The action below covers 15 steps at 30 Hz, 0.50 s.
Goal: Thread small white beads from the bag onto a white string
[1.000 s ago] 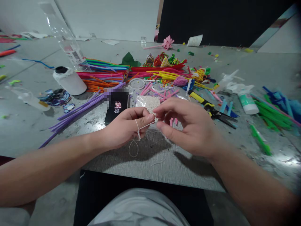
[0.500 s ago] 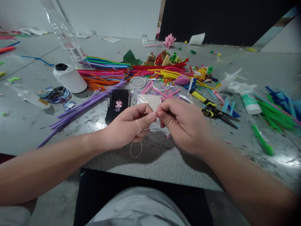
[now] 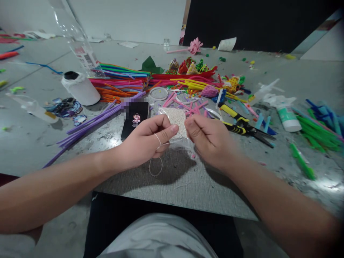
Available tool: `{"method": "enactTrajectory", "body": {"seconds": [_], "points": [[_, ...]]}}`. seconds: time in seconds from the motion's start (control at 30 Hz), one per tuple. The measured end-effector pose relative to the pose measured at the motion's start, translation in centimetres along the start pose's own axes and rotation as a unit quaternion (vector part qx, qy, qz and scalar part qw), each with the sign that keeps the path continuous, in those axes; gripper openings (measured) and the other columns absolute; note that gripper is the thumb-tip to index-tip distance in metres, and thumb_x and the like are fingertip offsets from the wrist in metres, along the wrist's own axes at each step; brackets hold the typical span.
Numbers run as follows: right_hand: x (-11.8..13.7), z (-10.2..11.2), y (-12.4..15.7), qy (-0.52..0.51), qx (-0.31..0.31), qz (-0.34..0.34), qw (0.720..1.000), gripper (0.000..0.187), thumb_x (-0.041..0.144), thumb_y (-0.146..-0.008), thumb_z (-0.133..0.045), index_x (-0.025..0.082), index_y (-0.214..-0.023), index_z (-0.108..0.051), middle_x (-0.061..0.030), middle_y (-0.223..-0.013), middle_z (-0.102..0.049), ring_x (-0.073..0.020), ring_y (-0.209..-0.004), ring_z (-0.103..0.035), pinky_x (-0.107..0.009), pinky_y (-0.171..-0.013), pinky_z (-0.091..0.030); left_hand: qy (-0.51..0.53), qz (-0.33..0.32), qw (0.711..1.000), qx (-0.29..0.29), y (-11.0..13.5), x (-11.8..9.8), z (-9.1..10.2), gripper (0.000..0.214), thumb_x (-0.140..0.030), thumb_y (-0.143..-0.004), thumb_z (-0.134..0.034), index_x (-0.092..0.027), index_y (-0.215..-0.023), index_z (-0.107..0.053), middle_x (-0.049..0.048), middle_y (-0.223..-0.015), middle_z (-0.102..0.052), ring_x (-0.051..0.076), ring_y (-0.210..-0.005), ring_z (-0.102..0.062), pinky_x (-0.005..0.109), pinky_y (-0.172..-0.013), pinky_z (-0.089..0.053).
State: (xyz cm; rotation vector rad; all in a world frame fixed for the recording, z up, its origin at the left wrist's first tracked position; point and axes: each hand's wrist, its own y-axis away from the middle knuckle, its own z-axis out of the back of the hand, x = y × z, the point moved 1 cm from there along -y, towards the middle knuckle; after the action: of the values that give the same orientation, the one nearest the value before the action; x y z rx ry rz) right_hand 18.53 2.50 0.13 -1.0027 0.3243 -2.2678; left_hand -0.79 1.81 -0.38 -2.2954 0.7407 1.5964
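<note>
A thin white string loops round the thumb of my left hand and hangs below it in a small loop. My left thumb and forefinger are pinched together, and the string runs from this hand toward the right one. Opposite, my right hand is closed in a pinch, a short gap from the left fingertips; what lies between its fingers is hidden. Behind and between both hands lies a clear bag of small white beads on the table. A black phone rests beyond my left hand.
Yellow-and-black pliers lie right of my right hand. Purple pipe cleaners spread to the left, near a white bottle and a tall clear bottle. Colored pipe cleaners are heaped behind. A glue bottle stands at right.
My hands have moved apart: the fingertips were touching and now a gap shows between them, the right hand having shifted slightly right. The string still loops on my left thumb.
</note>
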Motion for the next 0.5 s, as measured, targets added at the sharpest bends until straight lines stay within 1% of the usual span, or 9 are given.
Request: {"method": "enactTrajectory", "body": {"seconds": [0.07, 0.13, 0.2, 0.23, 0.3, 0.37, 0.43, 0.5], "points": [[-0.8, 0.2, 0.0, 0.033, 0.073, 0.040, 0.996, 0.032, 0.035, -0.100, -0.060, 0.021, -0.076, -0.044, 0.0021, -0.069, -0.049, -0.0130, -0.065, -0.045, -0.028, -0.062, -0.034, 0.009, -0.008, 1.000, -0.019, 0.0, -0.2, 0.1, 0.035, -0.033, -0.092, -0.076, -0.020, -0.078, -0.046, -0.0105, -0.058, -0.027, 0.003, -0.045, -0.022, 0.012, -0.040, -0.024], [-1.6, 0.2, 0.0, 0.079, 0.155, 0.062, 0.983, 0.026, 0.028, -0.089, -0.071, 0.021, -0.081, -0.048, -0.0007, -0.080, -0.055, -0.0159, -0.075, -0.050, -0.029, -0.068, -0.037, 0.011, -0.009, 0.999, -0.040, -0.1, -0.3, 0.1, 0.035, -0.034, -0.090, -0.078, -0.020, -0.078, -0.049, -0.0097, -0.060, -0.030, 0.003, -0.045, -0.023, 0.014, -0.040, -0.023], [-2.0, 0.1, 0.1, 0.109, 0.203, 0.058, 0.971, 0.020, 0.019, -0.086, -0.070, 0.020, -0.085, -0.050, -0.0021, -0.083, -0.058, -0.0171, -0.078, -0.051, -0.029, -0.069, -0.037, 0.006, -0.001, 0.998, -0.055, -0.3, -0.2, 0.2, 0.034, -0.035, -0.089, -0.079, -0.020, -0.079, -0.050, -0.0088, -0.061, -0.031, 0.004, -0.046, -0.025, 0.015, -0.041, -0.022], [-2.2, 0.0, 0.1, 0.113, 0.214, 0.054, 0.969, 0.016, 0.015, -0.087, -0.065, 0.020, -0.085, -0.050, -0.0020, -0.082, -0.058, -0.0168, -0.076, -0.051, -0.029, -0.069, -0.037, 0.003, 0.006, 0.998, -0.059, -0.3, -0.1, 0.2, 0.033, -0.035, -0.089, -0.079, -0.020, -0.079, -0.051, -0.0084, -0.061, -0.032, 0.005, -0.047, -0.027, 0.016, -0.041, -0.023], [-2.2, -0.1, 0.2, 0.110, 0.216, 0.053, 0.969, 0.013, 0.009, -0.088, -0.058, 0.020, -0.086, -0.052, -0.0019, -0.081, -0.060, -0.0160, -0.073, -0.051, -0.029, -0.068, -0.037, -0.003, 0.018, 0.998, -0.060, -0.5, 0.0, 0.2, 0.032, -0.033, -0.090, -0.077, -0.020, -0.078, -0.051, -0.0078, -0.060, -0.033, 0.005, -0.048, -0.029, 0.017, -0.044, -0.024], [-2.3, -0.3, 0.2, 0.104, 0.216, 0.060, 0.969, 0.011, 0.008, -0.090, -0.055, 0.019, -0.088, -0.055, -0.0030, -0.083, -0.061, -0.0160, -0.074, -0.053, -0.028, -0.069, -0.038, -0.011, 0.025, 0.998, -0.058, -0.6, 0.2, 0.2, 0.030, -0.031, -0.093, -0.073, -0.019, -0.078, -0.050, -0.0072, -0.060, -0.035, 0.006, -0.049, -0.031, 0.017, -0.045, -0.027], [-2.3, -0.4, 0.2, 0.115, 0.222, 0.072, 0.966, 0.010, 0.009, -0.092, -0.053, 0.017, -0.091, -0.059, -0.0061, -0.088, -0.064, -0.0175, -0.078, -0.056, -0.029, -0.071, -0.040, -0.023, 0.025, 0.998, -0.055, -0.6, 0.3, 0.2, 0.028, -0.029, -0.097, -0.068, -0.018, -0.077, -0.051, -0.0064, -0.060, -0.038, 0.006, -0.050, -0.032, 0.017, -0.046, -0.029], [-2.3, -0.4, 0.2, 0.132, 0.229, 0.089, 0.960, 0.014, 0.009, -0.094, -0.052, 0.015, -0.093, -0.064, -0.0093, -0.094, -0.065, -0.0192, -0.082, -0.059, -0.030, -0.072, -0.041, -0.030, 0.024, 0.998, -0.056, -0.5, 0.3, 0.2, 0.026, -0.027, -0.098, -0.065, -0.018, -0.078, -0.052, -0.0062, -0.059, -0.038, 0.006, -0.051, -0.032, 0.017, -0.047, -0.030]]}}
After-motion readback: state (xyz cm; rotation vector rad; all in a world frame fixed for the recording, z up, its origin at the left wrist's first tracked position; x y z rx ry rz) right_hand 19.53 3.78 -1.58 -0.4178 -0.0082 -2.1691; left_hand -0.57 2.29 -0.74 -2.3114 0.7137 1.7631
